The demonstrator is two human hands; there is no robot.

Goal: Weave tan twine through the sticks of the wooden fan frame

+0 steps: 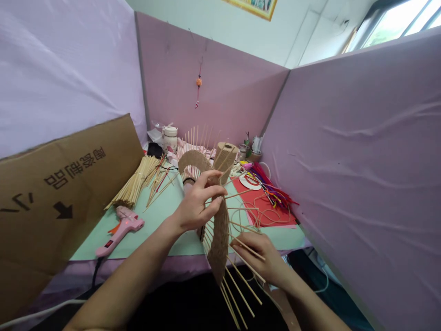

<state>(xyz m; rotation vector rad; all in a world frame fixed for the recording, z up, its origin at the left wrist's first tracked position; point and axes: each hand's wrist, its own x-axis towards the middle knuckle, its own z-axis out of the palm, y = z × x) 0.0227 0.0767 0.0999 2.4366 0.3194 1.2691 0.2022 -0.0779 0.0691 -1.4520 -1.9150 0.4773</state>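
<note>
A woven piece (219, 234) of tan cord, curved like a band with thin wooden sticks fanning out of it, stands upright at the front middle of the table. My left hand (203, 200) grips its upper edge, with the fingers bent around it. Lower on the right side, my right hand (260, 255) has its fingers closed among the protruding sticks; what lies between the fingertips is hard to see. Behind the work stands a roll of brown cord (225, 154). Loose cord (268, 216) lies in loops over a red sheet to the right.
A pink glue gun (120, 230) and a bundle of sticks (136, 181) lie on the left beside a large cardboard sheet (79, 179). A white cup (170, 138) stands at the back. Red and purple pipe cleaners (272, 184) lie on the right. Pink partitions (213, 87) enclose the table.
</note>
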